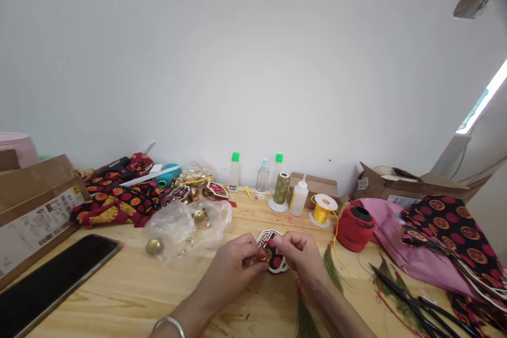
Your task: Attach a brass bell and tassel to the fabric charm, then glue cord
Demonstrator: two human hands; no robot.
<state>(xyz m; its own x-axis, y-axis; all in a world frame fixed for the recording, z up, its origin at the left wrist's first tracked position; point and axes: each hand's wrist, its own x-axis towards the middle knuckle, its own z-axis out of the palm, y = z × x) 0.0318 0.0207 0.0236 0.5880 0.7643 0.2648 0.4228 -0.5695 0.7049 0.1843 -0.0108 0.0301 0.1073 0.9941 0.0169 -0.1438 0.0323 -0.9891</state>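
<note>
The head camera faces the wall (253, 63) over a table (106, 296).

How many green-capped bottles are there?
2: one clear green-capped bottle left of the blue-capped clear bottle; another right of it, behind the olive thread spool. Others may be hidden.

1. The fabric ornament (274, 254) sits between the left hand (237, 260) and the right hand (303, 259), over the wooden table (178, 281).
2. Left of the grip lies a plastic bag (168, 222); farther left, a smartphone (59, 285), with a shipping box (39, 214) beyond it.
3. Behind the grip stand a thread spool (281, 188) and a nozzle bottle (300, 199), side by side, with a cord spool (322, 215) to their right.
4. Right of the grip lies a tassel (331, 269), then scissors (414, 301); a ribbon roll (354, 232) sits behind them.
</note>
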